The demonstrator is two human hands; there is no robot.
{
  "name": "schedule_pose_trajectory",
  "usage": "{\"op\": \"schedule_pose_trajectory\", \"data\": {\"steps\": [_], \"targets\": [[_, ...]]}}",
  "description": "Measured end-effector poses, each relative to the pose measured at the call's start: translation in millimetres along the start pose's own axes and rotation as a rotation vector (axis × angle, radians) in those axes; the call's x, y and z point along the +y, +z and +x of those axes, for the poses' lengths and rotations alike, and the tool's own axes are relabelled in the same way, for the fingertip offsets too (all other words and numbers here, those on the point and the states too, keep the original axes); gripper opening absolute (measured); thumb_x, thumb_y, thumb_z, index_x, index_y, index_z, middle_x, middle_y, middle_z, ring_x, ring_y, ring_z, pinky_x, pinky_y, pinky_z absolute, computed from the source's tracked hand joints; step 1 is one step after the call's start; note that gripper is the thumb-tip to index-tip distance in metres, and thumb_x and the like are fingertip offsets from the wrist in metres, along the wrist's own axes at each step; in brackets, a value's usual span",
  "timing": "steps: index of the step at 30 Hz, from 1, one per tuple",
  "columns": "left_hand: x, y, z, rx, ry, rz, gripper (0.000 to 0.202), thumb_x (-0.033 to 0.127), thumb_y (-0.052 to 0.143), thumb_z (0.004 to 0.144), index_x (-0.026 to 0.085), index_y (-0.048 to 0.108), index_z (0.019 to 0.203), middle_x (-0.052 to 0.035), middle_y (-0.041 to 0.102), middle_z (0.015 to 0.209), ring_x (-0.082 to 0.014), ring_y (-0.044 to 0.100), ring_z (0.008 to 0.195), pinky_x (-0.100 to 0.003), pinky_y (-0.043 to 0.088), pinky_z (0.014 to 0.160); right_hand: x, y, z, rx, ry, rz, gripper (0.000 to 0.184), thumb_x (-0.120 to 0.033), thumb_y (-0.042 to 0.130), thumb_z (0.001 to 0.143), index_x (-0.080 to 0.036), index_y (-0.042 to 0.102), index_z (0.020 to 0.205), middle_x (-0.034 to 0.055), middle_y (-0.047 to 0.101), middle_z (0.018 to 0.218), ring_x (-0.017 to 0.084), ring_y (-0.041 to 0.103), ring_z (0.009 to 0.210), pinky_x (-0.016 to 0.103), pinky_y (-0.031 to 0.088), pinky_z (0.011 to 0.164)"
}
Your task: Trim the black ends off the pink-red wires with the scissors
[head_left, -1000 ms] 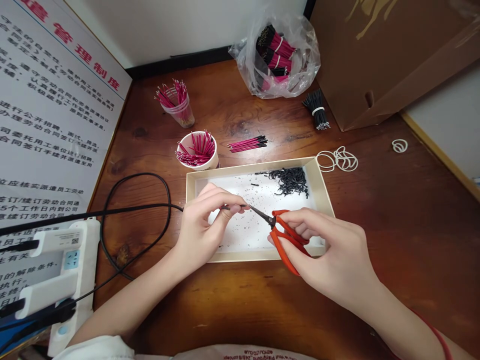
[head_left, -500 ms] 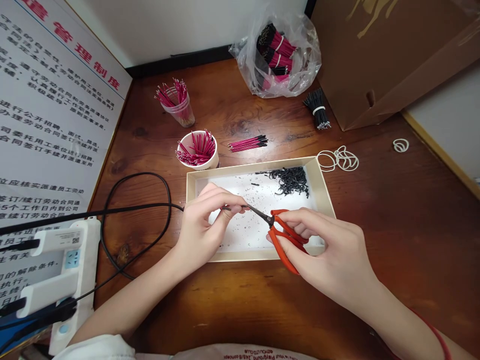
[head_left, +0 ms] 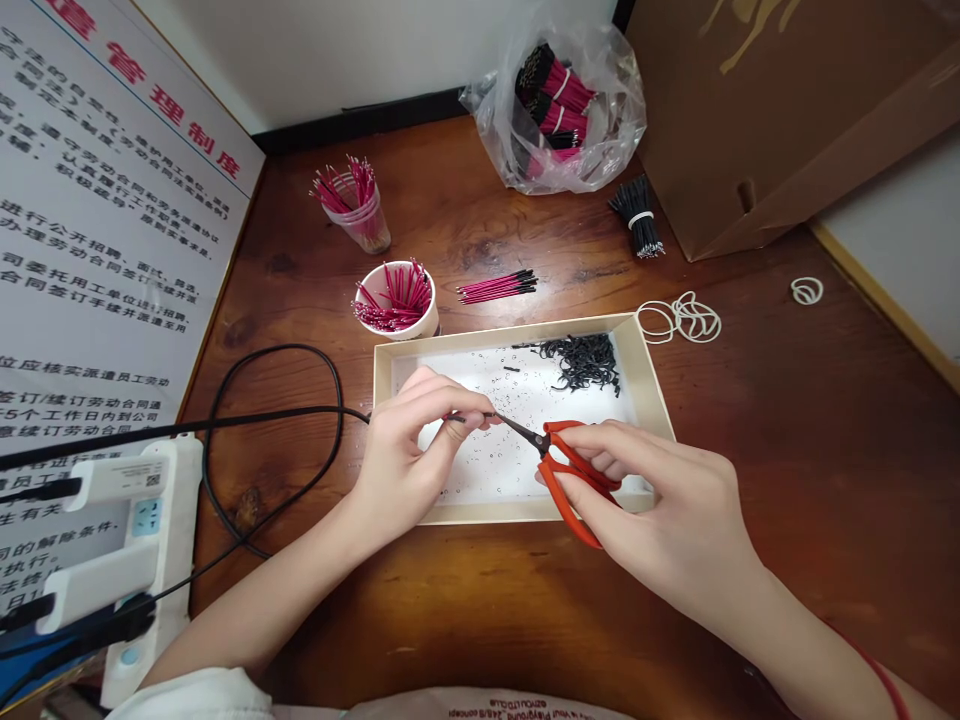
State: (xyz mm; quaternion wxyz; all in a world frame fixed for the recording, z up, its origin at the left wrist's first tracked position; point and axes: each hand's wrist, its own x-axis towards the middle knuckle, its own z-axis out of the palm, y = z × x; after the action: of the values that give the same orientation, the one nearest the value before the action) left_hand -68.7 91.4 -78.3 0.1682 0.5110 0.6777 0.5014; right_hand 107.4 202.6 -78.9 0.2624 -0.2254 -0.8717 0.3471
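Note:
My left hand (head_left: 420, 450) is above the left part of a shallow cardboard box (head_left: 660, 400), thumb and forefinger pinching a thin dark wire (head_left: 454, 417). Most of that wire is hidden by the fingers. In my right hand (head_left: 660, 500) is a pair of scissors (head_left: 574, 475) with red-orange handles. Its narrow dark blades point left, almost closed, and their tips reach my left fingertips at the wire's end. Inside the box lie a heap of short black tubing pieces (head_left: 581, 362) and many tiny dark scraps on the white bottom.
Behind the box stand a paper cup (head_left: 427, 322) and a clear plastic cup (head_left: 367, 222) of pink wires. Loose wires (head_left: 495, 287), a plastic bag (head_left: 495, 140), a black wire bundle (head_left: 641, 220) and rubber bands (head_left: 694, 318) lie nearby. A power strip (head_left: 176, 500) and cable (head_left: 339, 400) are left.
Hardly anything differs. The whole view has shifted very slightly; both hands keep their hold, with the scissor tips still at the left fingertips.

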Motion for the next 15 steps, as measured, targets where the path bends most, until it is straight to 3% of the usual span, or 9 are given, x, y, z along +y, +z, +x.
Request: {"op": "schedule_pose_trajectory", "data": {"steps": [11,15], "targets": [[2.2,0.4,1.3,-0.006,-0.032,-0.023,0.018,0.012,0.06,0.092,0.022,0.072,0.082,-0.0008,0.074,0.074,-0.0164,0.06,0.072,-0.03,0.047,0.067,-1.5,-1.5,1.5,0.003,0.075,0.007,0.01,-0.012,0.066,0.082,-0.021,0.063,0.081,-0.0033,0.063,0.061,0.01,0.053,0.049,0.022,0.047,0.048],[2.2,0.8,-0.7,0.054,-0.069,-0.038,0.015,0.014,0.062,0.092,0.021,0.074,0.087,-0.002,0.073,0.075,-0.0166,0.061,0.073,-0.03,0.048,0.067,0.5,-7.2,9.4,0.013,0.059,-0.028,0.008,-0.017,0.067,0.081,-0.022,0.061,0.084,-0.0023,0.065,0.065,0.011,0.056,0.052,0.024,0.05,0.053]]}}
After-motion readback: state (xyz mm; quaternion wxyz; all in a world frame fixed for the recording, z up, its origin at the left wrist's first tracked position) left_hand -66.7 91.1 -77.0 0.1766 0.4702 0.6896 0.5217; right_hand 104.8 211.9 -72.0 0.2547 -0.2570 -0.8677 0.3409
